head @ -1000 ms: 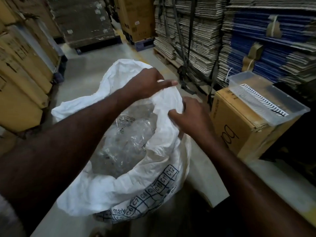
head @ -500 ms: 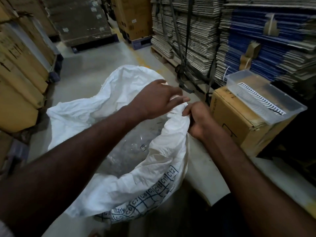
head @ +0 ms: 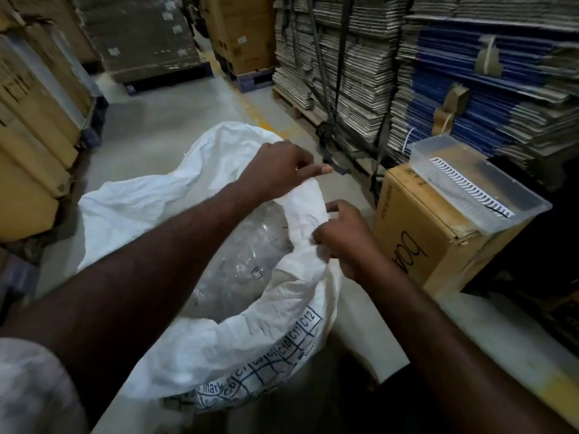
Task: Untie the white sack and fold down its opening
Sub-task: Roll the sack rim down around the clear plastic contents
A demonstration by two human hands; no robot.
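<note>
The white sack [head: 219, 346] stands on the floor with its mouth open, and clear plastic packets [head: 238, 264] show inside. Its near rim is rolled outward, showing a printed grid with C-numbers. My left hand [head: 279, 170] reaches across the mouth and pinches the top of the right-hand rim, index finger pointing right. My right hand [head: 344, 239] grips the same bunched strip of rim a little lower. The far rim stands up loosely behind my left hand.
A cardboard box [head: 429, 242] with a clear plastic tub [head: 476, 180] on it stands just right of the sack. Strapped stacks of flattened cartons [head: 360, 73] fill the right side. Cardboard boxes [head: 34, 126] line the left. Bare concrete floor [head: 163, 120] lies beyond the sack.
My hands came together on the right rim half a second ago. Now they have separated along it, the right hand sliding lower and the left staying at the top.
</note>
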